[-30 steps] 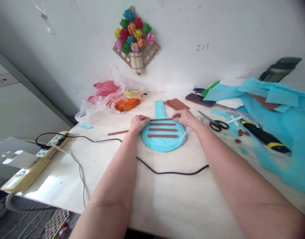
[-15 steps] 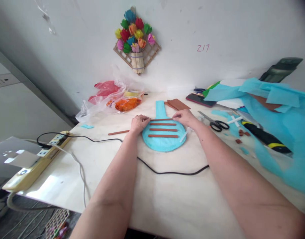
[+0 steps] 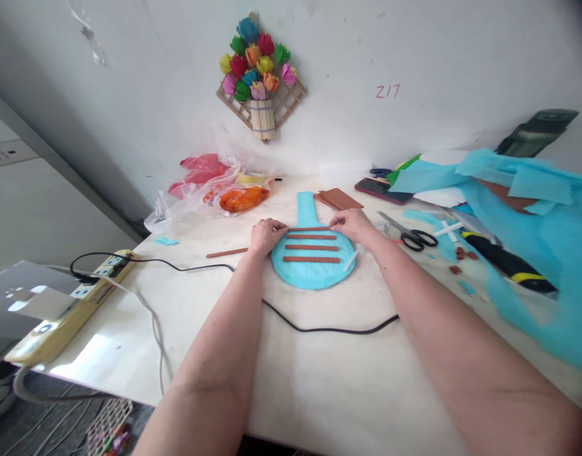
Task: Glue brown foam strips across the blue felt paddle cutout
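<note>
A light-blue, round, paddle-shaped piece (image 3: 314,275) lies flat on the table, its short handle pointing away from me. Several brown strips cross its face in parallel rows. My left hand (image 3: 266,235) has its fingertips closed on the left end of the farthest brown strip (image 3: 309,228). At that strip's right end, my right hand (image 3: 351,225) pinches it. The strip rests on or just above the blue surface near the base of the handle. Another brown strip (image 3: 227,252) lies left of the piece, its end hidden by my left hand.
Brown sheets (image 3: 341,199) lie beyond the piece. To the right are scissors (image 3: 417,239), a black-and-yellow tool (image 3: 506,261), a phone (image 3: 383,190) and blue fabric (image 3: 563,285). Plastic bags (image 3: 200,183) sit back left; a power strip (image 3: 94,294) stands left. A black cord (image 3: 328,330) crosses in front.
Almost nothing differs. Both hands stay at the ends of the farthest brown strip, with only a very slight shift of the fingers.
</note>
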A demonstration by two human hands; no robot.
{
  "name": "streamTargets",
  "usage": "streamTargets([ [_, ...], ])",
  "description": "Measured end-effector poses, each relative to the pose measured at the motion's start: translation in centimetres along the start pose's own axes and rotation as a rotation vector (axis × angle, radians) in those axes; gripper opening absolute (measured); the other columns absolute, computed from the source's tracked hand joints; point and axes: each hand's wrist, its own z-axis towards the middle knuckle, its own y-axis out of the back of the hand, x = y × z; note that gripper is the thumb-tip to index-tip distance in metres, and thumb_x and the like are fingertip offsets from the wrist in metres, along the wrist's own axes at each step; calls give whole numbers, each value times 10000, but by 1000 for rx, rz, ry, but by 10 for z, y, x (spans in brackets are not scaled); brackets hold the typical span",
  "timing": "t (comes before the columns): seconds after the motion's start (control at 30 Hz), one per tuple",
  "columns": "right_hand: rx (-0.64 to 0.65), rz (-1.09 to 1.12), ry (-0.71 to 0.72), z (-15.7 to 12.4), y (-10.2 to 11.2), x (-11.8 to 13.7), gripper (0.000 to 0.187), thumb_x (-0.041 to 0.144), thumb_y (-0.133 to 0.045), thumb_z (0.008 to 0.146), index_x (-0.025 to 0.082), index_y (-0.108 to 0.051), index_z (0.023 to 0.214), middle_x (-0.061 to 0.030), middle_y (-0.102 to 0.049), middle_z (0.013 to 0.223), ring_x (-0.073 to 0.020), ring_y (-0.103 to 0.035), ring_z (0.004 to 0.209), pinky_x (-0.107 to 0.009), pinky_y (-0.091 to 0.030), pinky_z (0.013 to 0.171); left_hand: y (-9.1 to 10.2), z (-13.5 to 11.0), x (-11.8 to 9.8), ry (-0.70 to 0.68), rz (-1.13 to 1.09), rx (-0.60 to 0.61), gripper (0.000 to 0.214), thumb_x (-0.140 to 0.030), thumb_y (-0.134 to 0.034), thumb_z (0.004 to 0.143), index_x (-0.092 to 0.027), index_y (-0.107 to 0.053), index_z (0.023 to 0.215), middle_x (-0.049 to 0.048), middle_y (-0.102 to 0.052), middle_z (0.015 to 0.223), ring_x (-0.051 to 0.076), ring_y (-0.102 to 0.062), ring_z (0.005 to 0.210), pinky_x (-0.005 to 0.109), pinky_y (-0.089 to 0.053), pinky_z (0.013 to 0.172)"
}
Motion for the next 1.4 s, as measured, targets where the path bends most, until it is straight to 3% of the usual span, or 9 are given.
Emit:
streamTargets([
  [0.8,20,-39,116,0,-4,-3,92,138,-624,658,174,-694,705,-19,-660,739,-120,-580,664,-205,-434,628,0,-1,0,-27,-7,-62,237,-386,-553,714,-232,-701,818,35,-640,799,181,-536,823,286,-404,753],
  [1.07,29,-71,116,-1,-2,-1,96,141,-617,666,184,-691,709,-11,-660,758,-119,-579,682,-201,-430,634,3,-3,-2,-74,-46,-121,241,-271,-520,702,-233,-696,862,26,-634,887,178,-533,878,285,-402,813],
  [1.23,48,-105,122,1,-3,-1,108,150,-613,673,189,-698,727,-15,-661,777,-126,-584,710,-207,-428,645,18,1,-11,-132,-124,-160,239,-287,-512,724,-216,-698,856,15,-651,916,164,-547,891,278,-386,865],
  [1.4,81,-160,98,2,-1,2,122,166,-611,678,197,-705,749,-21,-667,825,-139,-592,754,-217,-434,664,49,-1,-27,-60,-215,-6,274,-348,-539,725,-177,-697,868,34,-679,902,158,-577,793,252,-426,742],
])
